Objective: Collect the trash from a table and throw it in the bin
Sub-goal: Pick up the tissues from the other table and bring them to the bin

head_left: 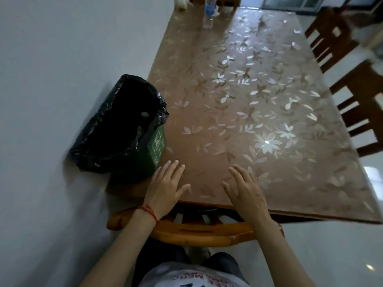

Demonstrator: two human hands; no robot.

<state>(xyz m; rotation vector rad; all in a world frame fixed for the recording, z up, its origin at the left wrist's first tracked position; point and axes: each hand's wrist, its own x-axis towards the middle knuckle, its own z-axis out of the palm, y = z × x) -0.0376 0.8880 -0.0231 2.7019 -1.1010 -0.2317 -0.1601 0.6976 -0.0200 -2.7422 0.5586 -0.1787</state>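
We note both hands laid palm-down near the near edge of the table (290,183): left hand (165,189) by the near left corner, right hand (246,191) just to its right, the two apart. Fingers (176,168) of the left hand are straight and spread, holding nothing; the right hand's fingers are likewise extended and relaxed, holding nothing. A red string (149,211) circles the left wrist. The trash lies well apart from the fingers, at the far edge of the table: a clear plastic bottle (209,13) with a blue label stands upright there, with white crumpled bits (182,3) near the far left corner and more pale scraps (216,11) just beside the bottle; these are blurred and we cannot tell what they are. The bin (153,150), green with a black liner bag (116,125) folded over its rim, stands on the floor against the left edge of the table, near the left hand, mouth open upward. The table carries a brown cover with a pale flower pattern that reflects light. A wooden chair (196,233) is tucked under the near edge, between the person and the table. Two dark wooden chairs (360,104) stand along the right edge. The floor (41,183) is pale and glossy.
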